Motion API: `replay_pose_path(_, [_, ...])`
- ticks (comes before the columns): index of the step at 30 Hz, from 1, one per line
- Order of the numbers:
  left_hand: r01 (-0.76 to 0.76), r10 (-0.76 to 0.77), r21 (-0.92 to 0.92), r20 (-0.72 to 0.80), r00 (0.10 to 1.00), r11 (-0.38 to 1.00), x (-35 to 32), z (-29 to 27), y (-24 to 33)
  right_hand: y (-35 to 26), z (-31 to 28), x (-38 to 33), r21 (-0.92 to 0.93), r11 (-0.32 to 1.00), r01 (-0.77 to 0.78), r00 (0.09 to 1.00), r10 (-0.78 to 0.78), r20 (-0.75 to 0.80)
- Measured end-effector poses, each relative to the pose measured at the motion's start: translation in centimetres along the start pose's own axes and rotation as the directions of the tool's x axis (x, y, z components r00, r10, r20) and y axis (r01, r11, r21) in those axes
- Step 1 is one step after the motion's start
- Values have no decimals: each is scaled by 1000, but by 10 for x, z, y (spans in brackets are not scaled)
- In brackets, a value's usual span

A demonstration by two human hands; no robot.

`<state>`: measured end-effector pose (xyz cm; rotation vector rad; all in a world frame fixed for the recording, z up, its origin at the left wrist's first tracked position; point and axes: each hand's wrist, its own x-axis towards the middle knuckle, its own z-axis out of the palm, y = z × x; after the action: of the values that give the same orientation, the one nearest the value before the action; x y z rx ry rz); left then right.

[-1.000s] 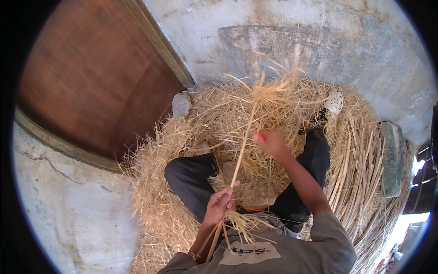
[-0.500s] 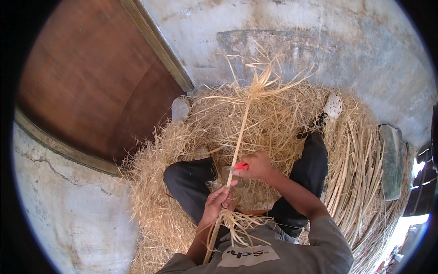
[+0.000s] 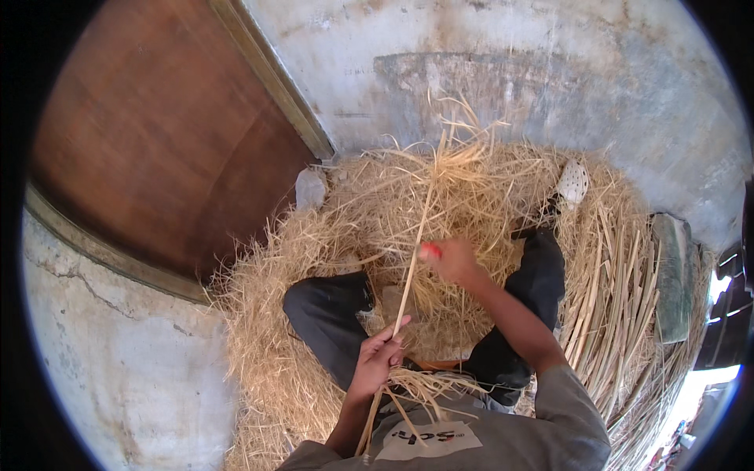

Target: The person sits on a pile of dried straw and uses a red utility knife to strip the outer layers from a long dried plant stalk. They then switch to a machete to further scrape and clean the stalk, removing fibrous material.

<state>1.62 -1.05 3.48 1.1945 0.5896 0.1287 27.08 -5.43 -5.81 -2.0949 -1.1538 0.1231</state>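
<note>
My left hand (image 3: 378, 357) is closed around a long pale cane-like stick (image 3: 408, 286), which slants away from my lap toward the wall. Its lower part runs back past my wrist against my shirt. Curled shavings (image 3: 459, 162) fan out around its far end, and more thin shavings (image 3: 432, 385) hang over my lap by the left hand. In my closed right hand (image 3: 458, 263) is a red-handled knife (image 3: 430, 251), held beside the stick about midway along it. Motion smears the knife, so I cannot tell whether its blade touches the stick.
Straw-like shavings (image 3: 283, 377) heap around my bent legs (image 3: 326, 318). Long sticks (image 3: 601, 306) lie in a bundle at the right, beside a greenish slab (image 3: 674, 275). A stained wall (image 3: 510, 86) rises ahead; a brown door panel (image 3: 165, 141) fills the upper left.
My right hand has moved with the red-handled knife away from me along the stick, away from the left hand. The shavings at the far end have shifted and spread.
</note>
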Motion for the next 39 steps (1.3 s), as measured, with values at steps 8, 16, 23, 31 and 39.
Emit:
replay_pose_path(8, [16,-20,60,54,998,998,-13,16,4,27,-10,29,14,991,-132,960,131,-247])
replay_pose_path(16, [-24,23,106,15,1000,994,-4,-4,-5,-10,5,-19,42,984,174,984,-172,-34])
replay_pose_path(23, [-95,110,336,-26,994,937,-4,-3,6,-10,2,-7,-19,999,39,989,-36,144])
replay_pose_path(31, [-53,77,347,-56,995,936,-12,4,12,-5,-5,9,-48,995,89,994,-85,69])
replay_pose_path(39, [-19,8,209,54,998,978,-22,6,-3,48,-30,51,-115,945,-305,949,292,-118])
